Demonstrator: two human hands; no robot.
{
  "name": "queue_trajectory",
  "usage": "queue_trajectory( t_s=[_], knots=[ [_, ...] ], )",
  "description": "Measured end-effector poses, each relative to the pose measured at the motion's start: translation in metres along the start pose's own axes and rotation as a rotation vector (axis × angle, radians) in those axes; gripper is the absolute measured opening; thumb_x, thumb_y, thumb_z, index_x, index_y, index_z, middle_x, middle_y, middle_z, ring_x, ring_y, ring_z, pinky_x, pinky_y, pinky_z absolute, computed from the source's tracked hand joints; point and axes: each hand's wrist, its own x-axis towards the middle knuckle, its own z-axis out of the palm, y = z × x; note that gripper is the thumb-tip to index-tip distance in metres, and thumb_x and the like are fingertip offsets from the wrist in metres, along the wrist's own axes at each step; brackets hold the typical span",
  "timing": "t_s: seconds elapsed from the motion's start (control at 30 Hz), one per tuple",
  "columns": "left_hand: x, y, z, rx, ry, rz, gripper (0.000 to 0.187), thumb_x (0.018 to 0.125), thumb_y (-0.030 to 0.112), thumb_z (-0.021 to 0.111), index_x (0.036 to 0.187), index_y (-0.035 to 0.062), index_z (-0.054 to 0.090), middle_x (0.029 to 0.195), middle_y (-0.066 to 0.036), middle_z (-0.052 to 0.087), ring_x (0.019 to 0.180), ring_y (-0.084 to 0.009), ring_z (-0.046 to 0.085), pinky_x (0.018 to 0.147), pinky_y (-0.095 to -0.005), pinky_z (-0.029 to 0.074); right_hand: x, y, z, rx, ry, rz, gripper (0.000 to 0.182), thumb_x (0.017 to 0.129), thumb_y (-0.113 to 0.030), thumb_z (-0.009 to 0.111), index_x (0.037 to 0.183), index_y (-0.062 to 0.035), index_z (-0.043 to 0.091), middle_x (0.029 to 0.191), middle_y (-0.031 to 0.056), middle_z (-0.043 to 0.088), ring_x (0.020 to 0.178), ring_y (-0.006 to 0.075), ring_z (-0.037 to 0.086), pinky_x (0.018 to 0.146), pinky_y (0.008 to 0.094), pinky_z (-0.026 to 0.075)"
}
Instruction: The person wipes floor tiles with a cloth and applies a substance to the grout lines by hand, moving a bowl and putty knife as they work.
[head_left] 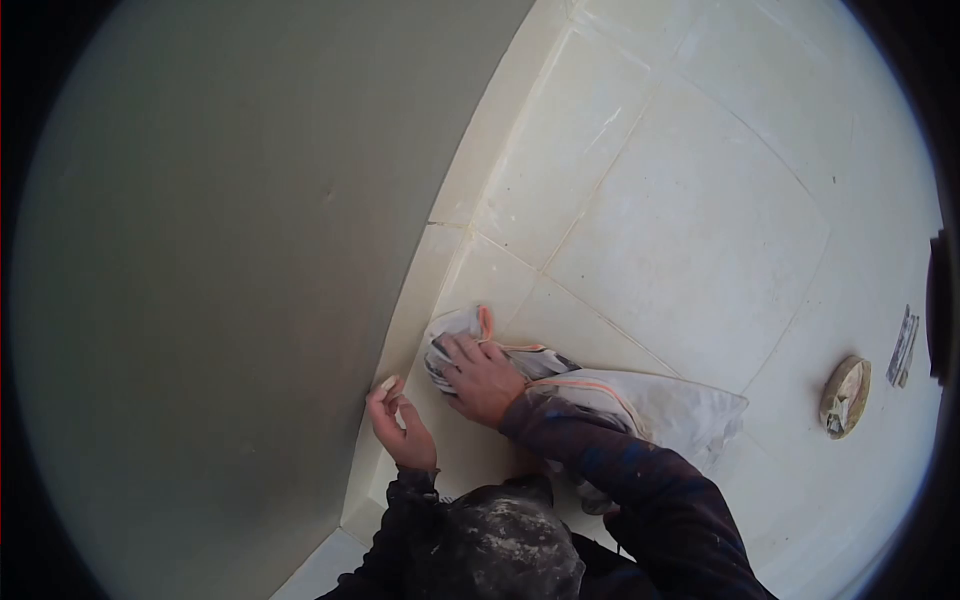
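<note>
My right hand (485,382) presses a bunched, smudged white cloth (685,405) with orange edging against the floor tiles at the foot of the wall. Its fingers curl over the bunched end, and the rest of the cloth trails to the right under my forearm. To the left, my left hand (405,432) is beside the tile skirting (412,290), its fingers closed in a pinch. A small pale bit shows at the fingertips, too small to name. My dusty dark knee (510,545) is just below both hands.
A grey-green wall (230,280) rises on the left above the skirting. Pale floor tiles (700,220) with smudges and joint lines spread to the right. A roll of tape (846,397) lies at the far right beside a narrow printed strip (903,347).
</note>
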Motion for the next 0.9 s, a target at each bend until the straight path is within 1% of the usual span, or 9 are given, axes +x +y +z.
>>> queue_trajectory(
  t_s=[0.13,0.23,0.3,0.37,0.43,0.57,0.63,0.83,0.9],
  knots=[
    [-0.006,0.001,0.006,-0.086,-0.022,0.084,0.024,0.097,-0.003,0.047,0.12,-0.0004,0.053,0.112,-0.013,0.062,0.095,-0.0191,0.062,0.091,-0.0362,0.052,0.012,0.005,0.039,-0.129,-0.155,-0.352,0.031,0.085,-0.021,0.059,0.11,-0.0084,0.071,0.137,0.0091,0.058,0.13,0.0242,0.05,0.096,0.0372,0.045],
    [-0.006,0.015,0.016,-0.161,-0.099,0.108,0.023,0.098,-0.002,0.047,0.12,0.0001,0.052,0.109,-0.013,0.062,0.093,-0.0191,0.062,0.086,-0.0359,0.053,0.049,0.066,-0.013,-0.183,-0.133,-0.186,0.025,0.086,-0.019,0.058,0.107,-0.0115,0.07,0.137,0.0057,0.058,0.132,0.023,0.049,0.096,0.0363,0.045],
    [-0.003,0.014,0.016,-0.173,-0.137,0.138,0.022,0.098,-0.002,0.047,0.12,0.0005,0.052,0.108,-0.013,0.062,0.092,-0.0184,0.061,0.084,-0.0349,0.053,0.078,0.129,-0.043,-0.266,0.148,-0.005,0.027,0.087,-0.015,0.057,0.111,-0.0135,0.07,0.136,0.0047,0.057,0.131,0.0235,0.049,0.097,0.041,0.044],
    [-0.004,0.007,0.018,-0.218,-0.134,0.126,0.022,0.099,-0.002,0.047,0.12,0.0008,0.052,0.108,-0.013,0.062,0.093,-0.0181,0.061,0.083,-0.0338,0.053,0.115,0.179,-0.104,-0.419,0.186,0.313,0.032,0.087,-0.011,0.056,0.116,-0.0125,0.07,0.136,0.007,0.058,0.126,0.0273,0.051,0.098,0.0437,0.04],
    [-0.004,0.004,0.02,-0.238,-0.13,0.105,0.022,0.099,-0.001,0.047,0.12,0.0006,0.052,0.108,-0.012,0.062,0.093,-0.0177,0.061,0.083,-0.0333,0.053,0.136,0.203,-0.123,-0.401,0.265,0.371,0.031,0.084,-0.011,0.062,0.114,-0.0102,0.07,0.132,0.0086,0.06,0.122,0.029,0.052,0.097,0.0445,0.041],
    [-0.003,-0.005,0.024,-0.279,-0.085,0.097,0.02,0.099,0.0,0.049,0.119,-0.0007,0.052,0.107,-0.012,0.062,0.093,-0.017,0.06,0.082,-0.0329,0.053,0.083,0.128,-0.044,-0.276,0.18,0.169,0.034,0.076,-0.014,0.066,0.109,-0.0114,0.072,0.129,0.012,0.057,0.115,0.0305,0.053,0.094,0.0469,0.045],
    [-0.006,-0.006,0.024,-0.297,-0.06,0.037,0.02,0.099,0.001,0.049,0.119,-0.0008,0.052,0.106,-0.011,0.062,0.092,-0.0171,0.06,0.082,-0.0328,0.053,0.044,0.064,-0.009,-0.314,-0.014,0.056,0.028,0.081,-0.017,0.062,0.106,-0.0104,0.073,0.126,0.0094,0.058,0.118,0.0283,0.053,0.092,0.0441,0.046],
    [-0.007,-0.006,0.021,-0.252,-0.043,0.037,0.022,0.098,0.0,0.048,0.12,-0.0015,0.051,0.104,-0.011,0.063,0.092,-0.0167,0.06,0.082,-0.0325,0.053,0.109,0.123,-0.048,-0.423,0.286,0.401,0.025,0.086,-0.012,0.058,0.106,-0.0103,0.071,0.124,0.0099,0.059,0.109,0.0269,0.054,0.087,0.0405,0.043],
    [-0.006,-0.004,0.021,-0.255,-0.031,0.029,0.022,0.098,0.0,0.048,0.121,-0.0018,0.051,0.105,-0.011,0.062,0.092,-0.0166,0.06,0.082,-0.0325,0.053,0.093,0.098,-0.03,-0.446,0.211,0.376,0.024,0.086,-0.013,0.058,0.104,-0.0119,0.072,0.12,0.0088,0.06,0.108,0.0269,0.054,0.086,0.0409,0.043]
  ],
)
